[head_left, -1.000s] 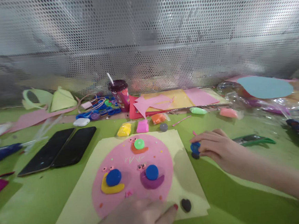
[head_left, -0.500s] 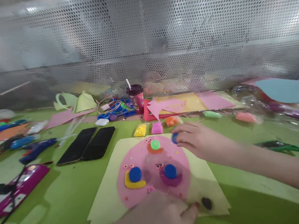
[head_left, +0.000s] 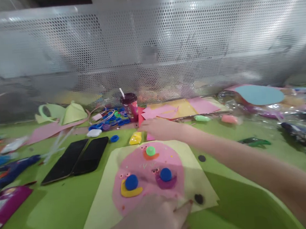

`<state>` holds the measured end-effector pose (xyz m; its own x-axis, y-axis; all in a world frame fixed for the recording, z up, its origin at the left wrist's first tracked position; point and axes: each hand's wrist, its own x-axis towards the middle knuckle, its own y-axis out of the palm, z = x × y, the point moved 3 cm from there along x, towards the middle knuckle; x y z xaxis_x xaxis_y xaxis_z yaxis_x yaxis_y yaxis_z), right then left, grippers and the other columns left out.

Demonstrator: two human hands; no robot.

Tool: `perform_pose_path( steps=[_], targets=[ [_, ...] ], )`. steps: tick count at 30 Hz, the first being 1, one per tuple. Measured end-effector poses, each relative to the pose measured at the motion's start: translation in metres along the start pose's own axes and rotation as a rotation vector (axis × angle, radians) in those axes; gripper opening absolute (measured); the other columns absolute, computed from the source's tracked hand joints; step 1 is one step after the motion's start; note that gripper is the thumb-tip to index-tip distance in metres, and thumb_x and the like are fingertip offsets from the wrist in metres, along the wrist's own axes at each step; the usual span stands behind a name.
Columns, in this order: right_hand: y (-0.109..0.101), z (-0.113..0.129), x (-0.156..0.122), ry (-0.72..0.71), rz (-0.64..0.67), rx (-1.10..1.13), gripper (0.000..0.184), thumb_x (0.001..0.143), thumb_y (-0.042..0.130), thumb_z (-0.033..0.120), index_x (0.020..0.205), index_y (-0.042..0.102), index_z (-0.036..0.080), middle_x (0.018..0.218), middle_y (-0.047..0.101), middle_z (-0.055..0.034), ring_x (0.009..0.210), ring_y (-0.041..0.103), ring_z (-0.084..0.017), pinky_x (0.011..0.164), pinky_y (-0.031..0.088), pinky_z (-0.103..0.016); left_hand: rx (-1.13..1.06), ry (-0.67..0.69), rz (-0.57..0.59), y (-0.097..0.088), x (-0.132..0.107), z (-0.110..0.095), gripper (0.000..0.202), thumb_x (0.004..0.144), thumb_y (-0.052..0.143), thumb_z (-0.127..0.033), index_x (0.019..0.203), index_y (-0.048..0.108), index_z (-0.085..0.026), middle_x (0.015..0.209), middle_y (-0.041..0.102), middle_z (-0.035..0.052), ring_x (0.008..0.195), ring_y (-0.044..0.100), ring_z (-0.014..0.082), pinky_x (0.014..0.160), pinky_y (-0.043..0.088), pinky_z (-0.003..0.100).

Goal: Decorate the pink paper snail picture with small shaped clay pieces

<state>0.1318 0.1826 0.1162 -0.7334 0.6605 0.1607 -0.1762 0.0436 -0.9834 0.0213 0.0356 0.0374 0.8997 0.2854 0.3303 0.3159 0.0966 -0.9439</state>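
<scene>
My left hand (head_left: 157, 216) rests low on a pale yellow paper sheet (head_left: 100, 217), thumb stretched out near a dark oval piece (head_left: 199, 199). Its other fingers are blurred. On the sheet is a pink round (head_left: 146, 164) decorated with clay snails: a yellow body (head_left: 132, 193) and a purple body (head_left: 167, 184) carry blue caps, and an orange one carries a green cap (head_left: 150, 151). My right hand (head_left: 160, 128) reaches over the sheet's far edge with fingers stretched leftward, close to a yellow clay packet (head_left: 135, 138). A blue ring-shaped cap (head_left: 114, 138) lies left of that packet.
Two black phones (head_left: 78, 157) lie to the left, with a glue gun (head_left: 16, 171) beyond them. A lidded cup with a straw (head_left: 130, 107) stands behind, near bottle caps. Clay packets, coloured papers and scissors (head_left: 254, 141) are on the right, before a perforated metal panel (head_left: 148, 51).
My right hand has let go of the blue cap, now on the table near the phones, and has moved left across the back. My left hand stays on the sheet. The view has shifted.
</scene>
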Motion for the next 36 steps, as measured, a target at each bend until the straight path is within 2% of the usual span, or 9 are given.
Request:
perform_pose_path(
  steps=[7,12,17,19,24,27,30,32,36],
  targets=[
    [-0.044,-0.098,-0.228,0.397,0.120,-0.030,0.021,0.096,0.057,0.035,0.109,0.063,0.019,0.111,0.063,-0.0071,0.095,0.062,-0.019,0.083,0.054,-0.039,-0.139,-0.055,0.131,-0.004,0.005,-0.002,0.030,0.091,0.053,-0.021,0.120,0.060,-0.020,0.092,0.073,-0.0004,0.068,0.070,0.0174,0.055,0.052,0.023],
    [-0.027,-0.105,-0.303,0.520,0.091,0.060,0.032,0.077,0.069,0.036,0.108,0.071,0.027,0.122,0.063,-0.0061,0.114,0.058,-0.037,0.093,0.051,-0.049,-0.258,-0.119,0.266,-0.013,0.011,0.000,0.033,0.094,0.049,-0.022,0.125,0.059,-0.024,0.099,0.073,0.0010,0.076,0.071,0.0166,0.063,0.054,0.019],
    [-0.032,-0.100,-0.308,0.656,-0.097,0.184,0.018,0.070,0.069,0.038,0.083,0.070,0.025,0.081,0.070,-0.0039,0.071,0.068,-0.027,0.067,0.058,-0.039,-0.259,-0.117,0.303,-0.014,0.012,0.001,0.036,0.094,0.048,-0.021,0.129,0.057,-0.024,0.103,0.072,0.0016,0.077,0.071,0.0168,0.066,0.054,0.020],
    [-0.040,-0.093,-0.303,0.713,-0.171,0.254,0.023,0.077,0.067,0.041,0.094,0.069,0.026,0.077,0.069,-0.0036,0.060,0.066,-0.022,0.055,0.056,-0.031,-0.245,-0.109,0.294,-0.013,0.010,0.001,0.036,0.094,0.048,-0.021,0.129,0.057,-0.024,0.104,0.072,0.0018,0.077,0.071,0.0165,0.066,0.054,0.019],
    [-0.046,-0.051,-0.271,0.728,-0.267,0.568,0.056,0.091,0.054,0.052,0.140,0.043,0.026,0.095,0.070,-0.0075,0.070,0.072,-0.023,0.065,0.062,-0.036,-0.242,-0.098,0.268,-0.012,0.008,0.001,0.036,0.095,0.048,-0.022,0.129,0.057,-0.025,0.106,0.072,0.0021,0.079,0.071,0.0172,0.068,0.054,0.021],
    [-0.043,-0.027,-0.245,0.669,-0.337,0.759,0.051,0.095,0.039,0.061,0.123,0.055,0.021,0.100,0.070,-0.0119,0.085,0.072,-0.027,0.071,0.063,-0.042,-0.268,-0.127,0.287,-0.013,0.009,0.001,0.037,0.093,0.049,-0.023,0.129,0.057,-0.027,0.101,0.073,0.0013,0.081,0.071,0.0179,0.070,0.055,0.022],
    [-0.041,-0.012,-0.220,0.522,-0.328,0.864,0.062,0.077,0.066,0.067,0.122,0.052,0.026,0.107,0.070,-0.0111,0.103,0.067,-0.031,0.083,0.059,-0.047,-0.277,-0.148,0.301,-0.013,0.010,0.002,0.039,0.094,0.049,-0.023,0.132,0.054,-0.028,0.097,0.073,0.0012,0.078,0.070,0.0169,0.068,0.054,0.021],
    [-0.039,-0.008,-0.207,0.481,-0.380,0.814,0.065,0.067,0.079,0.057,0.118,0.052,0.027,0.103,0.071,-0.0088,0.095,0.069,-0.030,0.078,0.060,-0.044,-0.254,-0.135,0.304,-0.012,0.009,0.002,0.039,0.094,0.049,-0.024,0.133,0.053,-0.027,0.100,0.072,0.0020,0.080,0.070,0.0168,0.067,0.053,0.020],
    [-0.026,-0.008,-0.194,0.585,-0.643,0.560,0.029,0.083,0.066,0.045,0.098,0.050,0.025,0.082,0.065,-0.0026,0.073,0.069,-0.021,0.064,0.059,-0.034,-0.191,-0.103,0.235,-0.005,0.001,0.001,0.037,0.094,0.050,-0.025,0.131,0.054,-0.024,0.099,0.072,0.0020,0.075,0.068,0.0159,0.063,0.051,0.019]
  ],
)
